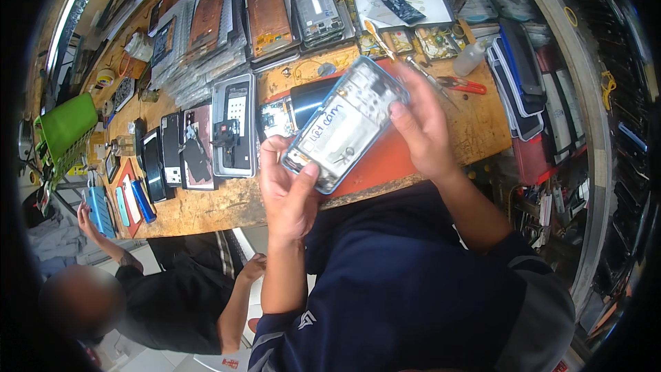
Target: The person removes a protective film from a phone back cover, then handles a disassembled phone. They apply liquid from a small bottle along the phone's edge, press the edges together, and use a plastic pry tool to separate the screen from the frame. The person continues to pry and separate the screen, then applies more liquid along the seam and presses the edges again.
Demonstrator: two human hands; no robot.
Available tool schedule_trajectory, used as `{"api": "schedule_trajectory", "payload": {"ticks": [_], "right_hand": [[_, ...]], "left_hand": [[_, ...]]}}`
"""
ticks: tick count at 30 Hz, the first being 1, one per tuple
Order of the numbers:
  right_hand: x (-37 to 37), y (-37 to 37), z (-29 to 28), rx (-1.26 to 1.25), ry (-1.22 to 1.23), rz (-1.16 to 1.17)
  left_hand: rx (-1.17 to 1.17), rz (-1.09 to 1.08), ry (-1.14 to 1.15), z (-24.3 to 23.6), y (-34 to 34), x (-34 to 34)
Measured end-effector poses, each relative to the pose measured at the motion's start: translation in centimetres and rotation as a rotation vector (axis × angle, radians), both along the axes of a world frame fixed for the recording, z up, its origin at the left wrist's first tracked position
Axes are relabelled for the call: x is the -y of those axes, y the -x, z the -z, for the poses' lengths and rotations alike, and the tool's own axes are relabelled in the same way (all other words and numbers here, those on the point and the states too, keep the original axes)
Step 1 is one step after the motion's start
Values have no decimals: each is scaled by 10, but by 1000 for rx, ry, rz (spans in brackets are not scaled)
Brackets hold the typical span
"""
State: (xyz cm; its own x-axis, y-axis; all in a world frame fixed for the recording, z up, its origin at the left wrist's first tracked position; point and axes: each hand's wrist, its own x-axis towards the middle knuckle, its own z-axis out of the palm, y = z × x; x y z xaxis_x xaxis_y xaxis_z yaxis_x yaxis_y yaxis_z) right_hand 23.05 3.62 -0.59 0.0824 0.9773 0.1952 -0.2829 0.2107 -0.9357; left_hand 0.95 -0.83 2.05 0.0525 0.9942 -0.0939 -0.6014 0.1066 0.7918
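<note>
Both my hands hold up a phone frame with a blue rim, tilted above the bench. Its inner side faces me, with a silvery plate, handwriting across it and small parts at both ends. My left hand grips the lower left end, thumb pressed on the inner face. At the upper right end, my right hand pinches the edge between thumb and fingers. Beneath the frame lies an orange-red mat, and a dark phone screen sits just behind it.
Phone parts line the wooden bench on the left. Stacked screens stand at the back. Red-handled pliers and a clear bottle lie right. Another person sits at lower left, one hand by a blue case.
</note>
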Motion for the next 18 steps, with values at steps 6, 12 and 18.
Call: {"api": "schedule_trajectory", "payload": {"ticks": [6,12,18], "right_hand": [[5,-4,-2,-50,147,-303],[2,-8,-10,11,75,-315],[26,13,-6,202,-45,-118]], "left_hand": [[-117,22,-17,16,-2,1],[-291,-6,6,10,-1,2],[-749,-66,-300,-4,-21,18]]}}
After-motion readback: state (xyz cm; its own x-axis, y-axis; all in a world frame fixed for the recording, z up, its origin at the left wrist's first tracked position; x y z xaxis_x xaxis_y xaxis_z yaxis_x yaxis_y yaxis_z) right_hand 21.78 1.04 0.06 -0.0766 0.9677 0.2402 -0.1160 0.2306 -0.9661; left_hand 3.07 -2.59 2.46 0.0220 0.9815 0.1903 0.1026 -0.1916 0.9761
